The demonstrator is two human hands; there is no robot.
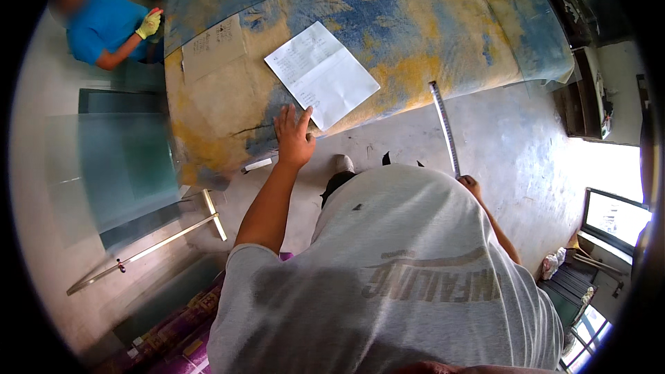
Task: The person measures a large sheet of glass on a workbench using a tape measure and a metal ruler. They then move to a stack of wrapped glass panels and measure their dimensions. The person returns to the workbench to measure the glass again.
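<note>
My left hand rests on the near edge of a table covered in blue and yellow patterned cloth. Its fingers are spread, with the fingertips at the lower corner of a creased white paper sheet that bears handwriting. Low at my right side, my right hand is closed around the lower end of a tape measure. The pulled-out blade slants up from that hand, and its far end meets the cloth's near edge. My body partly hides the right forearm.
A brown cardboard piece with writing lies on the cloth at the left. Beyond it stands a person in a blue shirt wearing yellow gloves. Glass sheets are at the left, above a long metal bar. Shelving stands far right.
</note>
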